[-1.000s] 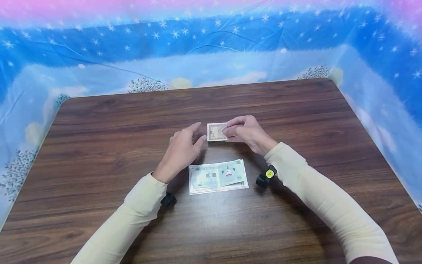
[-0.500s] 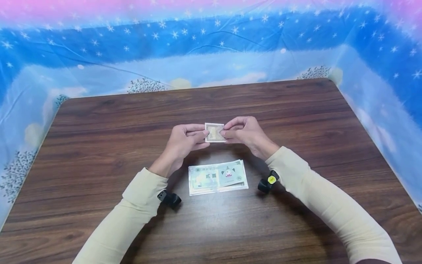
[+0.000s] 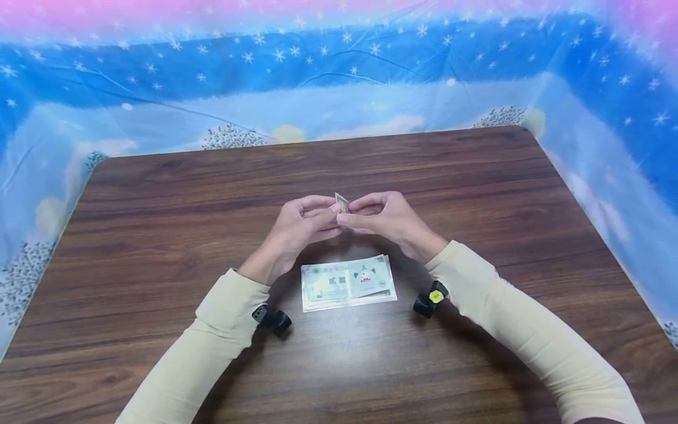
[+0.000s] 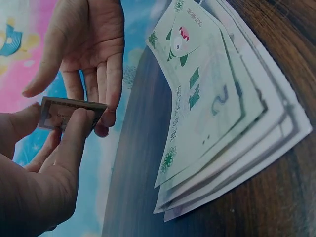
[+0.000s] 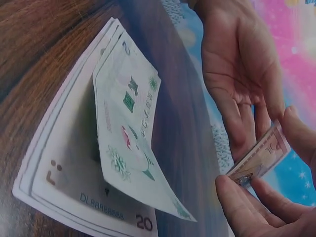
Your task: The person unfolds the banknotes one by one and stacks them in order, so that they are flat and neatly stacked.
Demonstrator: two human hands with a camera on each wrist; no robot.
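A small folded banknote (image 3: 342, 203) is held up between both hands over the middle of the table. My left hand (image 3: 296, 229) pinches it from the left, with thumb and fingertips on the note (image 4: 64, 112) in the left wrist view. From the right, my right hand (image 3: 399, 227) grips it, its thumb crossing the note's lower part in the head view. The right wrist view shows the note (image 5: 264, 155) between that hand's thumb and fingers. Nearer me lies a stack of banknotes (image 3: 346, 282), the top one pale green with a cartoon face and a crease that lifts it.
The dark wood-grain table (image 3: 175, 247) extends on all sides of the hands. Behind and beside it hangs a blue and pink snowflake cloth (image 3: 318, 65). Black wrist cameras (image 3: 272, 320) sit under the cream sleeves (image 3: 222, 330).
My left hand has moved in and taken hold of the note's left side. The note, flat toward the camera before, now looks narrow and bent as both hands have closed together.
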